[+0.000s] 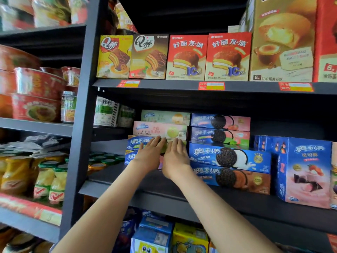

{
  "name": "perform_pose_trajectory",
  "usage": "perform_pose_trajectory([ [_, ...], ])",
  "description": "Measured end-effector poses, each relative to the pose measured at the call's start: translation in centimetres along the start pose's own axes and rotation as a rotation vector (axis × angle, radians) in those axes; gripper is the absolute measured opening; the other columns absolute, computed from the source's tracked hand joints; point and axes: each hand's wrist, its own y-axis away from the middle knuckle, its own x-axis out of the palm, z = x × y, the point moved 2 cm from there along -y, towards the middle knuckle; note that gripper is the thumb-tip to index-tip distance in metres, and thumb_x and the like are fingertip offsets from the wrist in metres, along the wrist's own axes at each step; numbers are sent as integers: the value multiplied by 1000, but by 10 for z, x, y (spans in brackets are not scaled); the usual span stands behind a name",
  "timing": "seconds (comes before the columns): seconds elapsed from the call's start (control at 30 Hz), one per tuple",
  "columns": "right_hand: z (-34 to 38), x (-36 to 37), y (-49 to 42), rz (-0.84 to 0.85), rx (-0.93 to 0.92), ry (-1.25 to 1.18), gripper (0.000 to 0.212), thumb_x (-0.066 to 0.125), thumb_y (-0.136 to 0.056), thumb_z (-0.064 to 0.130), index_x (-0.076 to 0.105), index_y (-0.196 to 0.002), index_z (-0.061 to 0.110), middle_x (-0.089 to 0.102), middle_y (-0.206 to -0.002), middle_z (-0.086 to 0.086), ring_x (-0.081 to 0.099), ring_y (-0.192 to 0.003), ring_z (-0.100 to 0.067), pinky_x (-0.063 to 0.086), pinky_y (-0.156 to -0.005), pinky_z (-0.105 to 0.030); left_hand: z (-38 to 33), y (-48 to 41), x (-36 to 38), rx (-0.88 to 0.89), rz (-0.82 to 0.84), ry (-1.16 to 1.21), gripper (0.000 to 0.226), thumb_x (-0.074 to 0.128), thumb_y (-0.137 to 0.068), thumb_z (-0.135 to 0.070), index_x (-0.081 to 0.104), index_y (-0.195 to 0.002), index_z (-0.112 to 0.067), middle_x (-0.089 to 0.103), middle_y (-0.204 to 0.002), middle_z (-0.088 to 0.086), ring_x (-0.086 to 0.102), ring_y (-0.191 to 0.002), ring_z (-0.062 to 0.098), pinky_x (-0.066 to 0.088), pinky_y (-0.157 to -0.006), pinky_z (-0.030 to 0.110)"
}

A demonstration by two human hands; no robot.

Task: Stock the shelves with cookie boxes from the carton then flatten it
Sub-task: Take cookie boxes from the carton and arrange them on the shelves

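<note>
Both hands lie flat against the front of a stack of cookie boxes [160, 129] standing toward the left end of the middle shelf [127, 187], back from its front edge. The left hand [151, 154] and right hand [176, 157] sit side by side, fingers straight (pressing, gripping nothing). A neighbouring stack [229, 157] stands just to the right.
</note>
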Motion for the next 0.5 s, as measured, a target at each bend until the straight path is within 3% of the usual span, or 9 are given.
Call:
perform_pose_trajectory([
  [0.5,-1,7,-4,-57,-11,-39,70,33,-101,23,-12,-147,-4,-15,-157,-19,-14,-145,-31,-7,-118,-38,6,-4,2,60,-41,66,77,51,-92,-6,4,-152,-15,3,-160,7,4,-147,24,12,-118,39],
])
